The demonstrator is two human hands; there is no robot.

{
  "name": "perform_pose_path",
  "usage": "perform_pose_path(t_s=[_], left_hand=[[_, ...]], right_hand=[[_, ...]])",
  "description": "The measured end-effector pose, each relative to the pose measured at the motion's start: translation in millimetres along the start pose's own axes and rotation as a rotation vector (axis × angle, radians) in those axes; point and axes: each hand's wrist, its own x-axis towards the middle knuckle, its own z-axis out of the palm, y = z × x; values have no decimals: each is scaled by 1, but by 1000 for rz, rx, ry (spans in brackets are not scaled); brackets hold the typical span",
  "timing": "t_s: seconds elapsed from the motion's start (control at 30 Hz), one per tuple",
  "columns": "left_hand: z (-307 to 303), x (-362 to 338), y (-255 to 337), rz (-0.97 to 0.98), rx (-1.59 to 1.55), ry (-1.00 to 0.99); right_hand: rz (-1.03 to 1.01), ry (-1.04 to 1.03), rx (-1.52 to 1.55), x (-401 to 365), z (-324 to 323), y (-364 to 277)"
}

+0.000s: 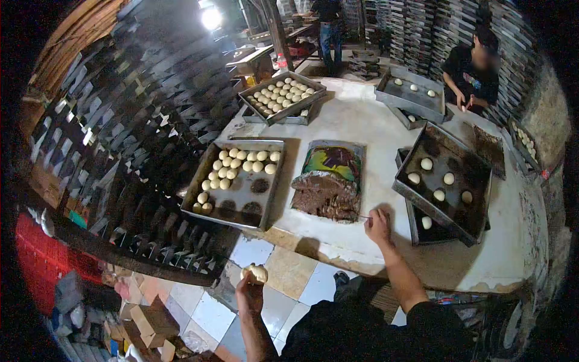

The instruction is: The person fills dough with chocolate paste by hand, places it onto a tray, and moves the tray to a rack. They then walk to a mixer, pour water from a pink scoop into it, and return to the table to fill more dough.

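Observation:
My left hand (249, 297) is closed on a pale piece of dough (256, 274), held out over the tiled floor in front of the table. My right hand (378, 225) pinches a thin stick-like tool, whose tip reaches the edge of a brown, paste-like filling (325, 200). That filling lies in an opened plastic bag (335, 160) with green and yellow print, on the pale table. Left of the bag, a metal tray (274, 199) holds rows of round dough balls (228, 161). What kind of tool it is, I cannot make out.
Another tray (247, 96) full of dough balls is stacked at the back left. Stacked trays (443, 220) with a few balls stand at the right, more (386, 96) farther back. A co-worker (473, 72) sits at the far right; another person (329, 36) stands behind. Cardboard boxes (151, 323) lie lower left.

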Motion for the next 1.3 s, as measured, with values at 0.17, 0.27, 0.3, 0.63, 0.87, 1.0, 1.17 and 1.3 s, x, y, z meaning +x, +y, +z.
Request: perform_pose_path(t_s=[0.17,0.27,0.3,0.63,0.87,1.0,1.17,1.3], left_hand=[[-70,-34,13,46,54,117],[-80,-57,27,21,-63,96],[-82,-61,30,29,-64,65],[-45,-46,31,87,30,91],[22,19,-12,-5,99,-46],[47,57,-32,-75,105,-53],[65,89,-60,-154,195,-26],[87,97,-70,-154,189,-22]], right_hand=[[3,-52,-213,-11,0,-12],[116,-252,-207,-22,-12,-25],[125,-285,-215,-25,-13,-26],[117,-480,-101,1,-34,-56],[-25,-730,-209,60,-50,-51],[83,-494,-95,66,-64,-38],[-16,-401,212,58,-56,-43],[99,-368,65,69,-56,-35]])
